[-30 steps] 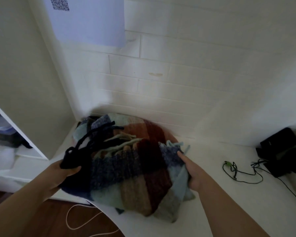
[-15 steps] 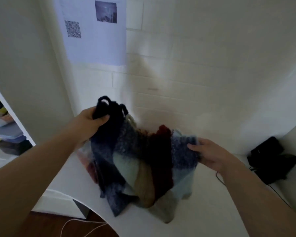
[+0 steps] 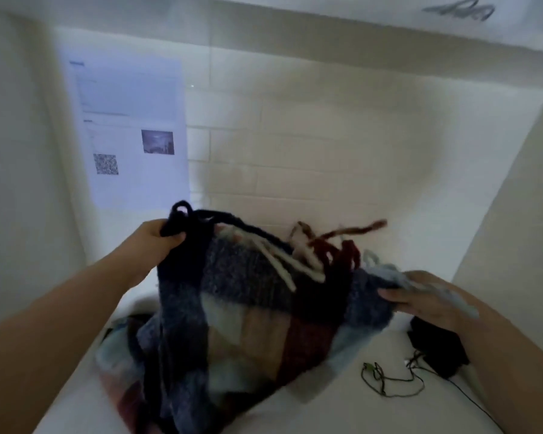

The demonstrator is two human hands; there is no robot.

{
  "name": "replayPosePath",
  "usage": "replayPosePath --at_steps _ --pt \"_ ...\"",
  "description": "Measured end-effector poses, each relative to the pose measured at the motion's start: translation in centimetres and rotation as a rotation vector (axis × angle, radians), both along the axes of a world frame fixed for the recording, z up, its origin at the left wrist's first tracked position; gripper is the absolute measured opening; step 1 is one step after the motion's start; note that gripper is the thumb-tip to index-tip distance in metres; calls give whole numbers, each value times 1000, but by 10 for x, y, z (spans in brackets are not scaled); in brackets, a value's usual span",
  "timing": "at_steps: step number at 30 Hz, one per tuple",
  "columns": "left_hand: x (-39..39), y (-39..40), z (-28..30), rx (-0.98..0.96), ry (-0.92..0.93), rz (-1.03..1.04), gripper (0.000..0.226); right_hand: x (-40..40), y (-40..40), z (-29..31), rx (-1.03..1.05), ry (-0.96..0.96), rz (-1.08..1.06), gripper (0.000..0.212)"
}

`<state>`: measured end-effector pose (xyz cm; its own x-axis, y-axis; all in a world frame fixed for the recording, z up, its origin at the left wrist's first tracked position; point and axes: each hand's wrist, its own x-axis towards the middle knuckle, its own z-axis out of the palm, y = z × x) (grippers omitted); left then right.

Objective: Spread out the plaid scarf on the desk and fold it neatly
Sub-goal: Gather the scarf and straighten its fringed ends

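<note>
Plaid scarf [image 3: 248, 311] lifted off desk [image 3: 342, 408], fringed edge up; left hand [image 3: 152, 242] fisted on dark corner, right hand [image 3: 427, 300] pinching pale-blue corner.

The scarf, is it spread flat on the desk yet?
No. The scarf hangs bunched between the left hand and right hand.

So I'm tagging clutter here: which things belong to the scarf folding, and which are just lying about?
In the job:
plaid scarf
left hand
right hand
desk

Lying about:
cable
black object
printed sheet on the wall
</note>
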<state>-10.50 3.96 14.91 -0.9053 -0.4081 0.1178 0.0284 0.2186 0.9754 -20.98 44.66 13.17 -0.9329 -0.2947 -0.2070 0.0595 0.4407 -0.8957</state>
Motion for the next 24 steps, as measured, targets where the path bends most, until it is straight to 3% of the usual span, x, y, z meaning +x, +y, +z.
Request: replayPosePath --at_steps 3,5,7,9,10,13,16,19,24 --pt "-3 10 23 -160 32 -3 13 6 5 25 77 325 -253 23" --pt "-6 21 42 -440 17 22 24 8 9 49 171 489 -385 22" --pt "-10 33 54 -777 -71 9 34 5 16 66 309 483 -484 25" --pt "-13 43 61 -893 -128 -43 32 5 21 76 298 426 -532 15" --pt "-16 43 64 -830 -97 -22 28 7 19 79 245 400 -542 17" --pt "-22 35 71 -432 52 181 23 7 -1 71 -350 235 -408 20" --pt "-23 38 68 -347 -31 28 16 -7 -11 50 -383 248 -385 28" --pt "-23 37 66 -153 95 40 13 -18 -9 45 -635 318 -383 26" --pt "-22 33 52 -204 -66 -23 20 -26 -31 36 -608 190 -407 23"
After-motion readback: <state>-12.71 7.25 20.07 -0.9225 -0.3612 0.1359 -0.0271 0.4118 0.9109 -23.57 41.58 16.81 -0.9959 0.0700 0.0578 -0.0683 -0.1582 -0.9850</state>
